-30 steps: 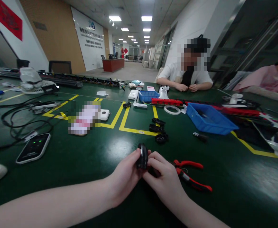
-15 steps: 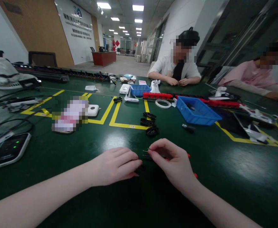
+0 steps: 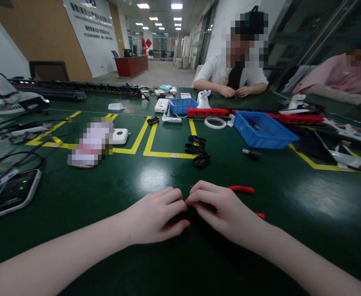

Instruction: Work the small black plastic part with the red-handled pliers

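Observation:
Low over the near part of the table, my left hand [image 3: 161, 216] is closed around a small black part [image 3: 191, 211], mostly hidden by the fingers. My right hand [image 3: 223, 207] meets it from the right, thumb and fingertips pinched close to that part. Whatever the right fingertips hold is too small to make out. Behind and under the right hand lies a tool with red handles [image 3: 243, 189], its middle covered by the hand. Several black plastic pieces [image 3: 197, 150] sit beyond my hands, by the yellow tape corner.
A blue bin [image 3: 263, 131] and a black cylindrical piece [image 3: 250, 154] are at right. A phone [image 3: 89, 144], a white device [image 3: 119, 136] and a dark-screened device [image 3: 15, 192] lie left, near cables. A white tape roll [image 3: 215, 122] is farther back. Two people sit across the table.
My right hand has moved in to the left hand, and its fingertips now meet the black part. More of the red handles shows. The view has shifted slightly.

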`<action>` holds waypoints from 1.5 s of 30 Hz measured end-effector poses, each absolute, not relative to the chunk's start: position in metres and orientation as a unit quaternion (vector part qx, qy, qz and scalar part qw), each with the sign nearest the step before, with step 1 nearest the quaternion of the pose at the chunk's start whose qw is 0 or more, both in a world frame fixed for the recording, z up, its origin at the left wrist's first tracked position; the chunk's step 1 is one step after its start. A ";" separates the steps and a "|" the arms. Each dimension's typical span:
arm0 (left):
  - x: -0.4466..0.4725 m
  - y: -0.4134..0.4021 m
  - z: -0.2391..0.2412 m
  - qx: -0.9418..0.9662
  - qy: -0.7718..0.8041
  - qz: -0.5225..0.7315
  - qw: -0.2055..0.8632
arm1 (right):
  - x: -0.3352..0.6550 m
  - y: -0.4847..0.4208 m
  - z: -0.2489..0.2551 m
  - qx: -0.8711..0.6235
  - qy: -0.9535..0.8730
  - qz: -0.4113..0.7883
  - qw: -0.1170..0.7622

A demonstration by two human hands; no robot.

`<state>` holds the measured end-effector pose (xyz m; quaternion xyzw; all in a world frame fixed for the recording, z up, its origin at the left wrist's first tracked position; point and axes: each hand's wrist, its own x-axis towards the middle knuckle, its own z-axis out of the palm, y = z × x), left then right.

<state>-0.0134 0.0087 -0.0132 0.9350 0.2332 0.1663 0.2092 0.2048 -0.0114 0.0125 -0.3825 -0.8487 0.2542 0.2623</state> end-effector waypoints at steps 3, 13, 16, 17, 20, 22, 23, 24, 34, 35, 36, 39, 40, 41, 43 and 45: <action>-0.012 0.008 -0.014 0.934 0.232 0.165 0.215 | 0.204 -0.012 0.012 -0.380 -0.846 0.264 0.266; -0.013 0.009 -0.015 0.916 0.268 0.177 0.241 | 0.201 -0.014 0.011 -0.410 -0.800 0.318 0.302; -0.012 0.009 -0.015 0.913 0.268 0.185 0.245 | 0.200 -0.014 0.011 -0.409 -0.801 0.323 0.294; -0.012 0.010 -0.016 0.912 0.266 0.191 0.248 | 0.200 -0.014 0.011 -0.410 -0.801 0.325 0.291; -0.012 0.012 -0.019 0.907 0.264 0.203 0.259 | 0.200 -0.014 0.010 -0.413 -0.798 0.333 0.286; -0.012 0.012 -0.019 0.902 0.271 0.203 0.269 | 0.200 -0.014 0.008 -0.413 -0.798 0.332 0.286; -0.012 0.012 -0.018 0.898 0.276 0.203 0.275 | 0.199 -0.015 0.006 -0.412 -0.801 0.326 0.287; -0.012 0.012 -0.017 0.895 0.281 0.201 0.282 | 0.199 -0.015 0.005 -0.411 -0.805 0.316 0.290; -0.011 0.013 -0.013 0.869 0.288 0.216 0.340 | 0.199 -0.017 -0.001 -0.383 -0.836 0.231 0.317; -0.011 0.013 -0.014 0.868 0.289 0.217 0.340 | 0.199 -0.017 -0.002 -0.381 -0.839 0.227 0.314; -0.011 0.013 -0.014 0.868 0.290 0.218 0.340 | 0.199 -0.016 -0.002 -0.377 -0.844 0.219 0.312; -0.010 0.014 -0.013 0.865 0.288 0.226 0.343 | 0.198 -0.017 -0.005 -0.359 -0.862 0.171 0.313; -0.010 0.014 -0.013 0.863 0.288 0.228 0.346 | 0.197 -0.017 -0.007 -0.353 -0.868 0.152 0.313; -0.010 0.015 -0.013 0.861 0.289 0.230 0.350 | 0.197 -0.017 -0.008 -0.349 -0.873 0.132 0.314; -0.009 0.017 -0.014 0.853 0.291 0.234 0.364 | 0.196 -0.017 -0.011 -0.344 -0.882 0.096 0.309; -0.008 0.019 -0.015 0.845 0.296 0.239 0.375 | 0.196 -0.016 -0.014 -0.338 -0.889 0.062 0.302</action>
